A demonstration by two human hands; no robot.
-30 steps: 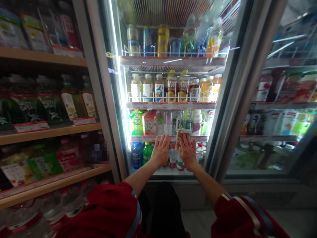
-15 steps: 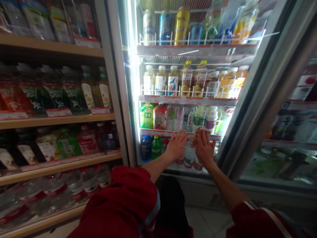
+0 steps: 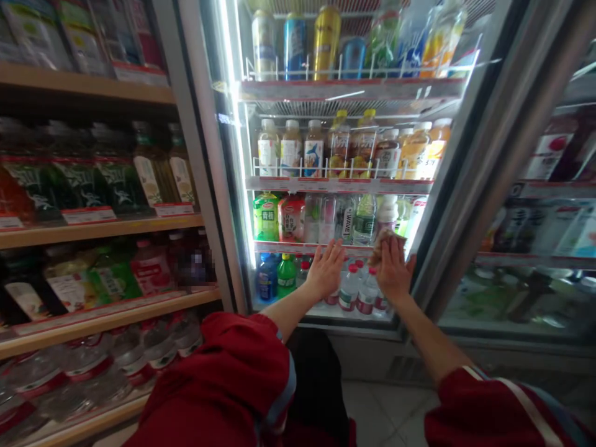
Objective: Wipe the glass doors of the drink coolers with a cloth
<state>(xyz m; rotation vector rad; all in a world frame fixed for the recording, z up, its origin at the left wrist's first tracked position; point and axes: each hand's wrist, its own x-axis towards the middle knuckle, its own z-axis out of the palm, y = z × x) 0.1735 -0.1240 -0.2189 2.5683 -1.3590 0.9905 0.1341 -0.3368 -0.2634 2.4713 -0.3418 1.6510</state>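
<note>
My left hand (image 3: pixel 326 271) has its fingers stretched out, palm toward the glass front of a lit drinks fridge (image 3: pixel 342 186), just below the third shelf. Nothing shows in it. My right hand (image 3: pixel 393 273) presses a crumpled brownish cloth (image 3: pixel 384 241) toward the same glass, in front of the lower right bottles. Between the hands, clear bottles with red caps (image 3: pixel 349 288) stand on the bottom shelf. Blue and green bottles (image 3: pixel 285 273) stand left of my left hand. Whether each palm fully touches the glass cannot be made out.
At the left, wooden shelves (image 3: pixel 116 226) carry rows of bottled drinks. A slanting metal door frame (image 3: pixel 500 143) borders the fridge at right, with another glass-fronted section (image 3: pixel 535 248) of drinks beyond. My dark-trousered knee (image 3: pixel 316 372) is below, above a tiled floor (image 3: pixel 372 403).
My right hand and the cloth have slid right across the fridge front, widening the gap between my hands. The left hand stays about in place. The view has shifted slightly right.
</note>
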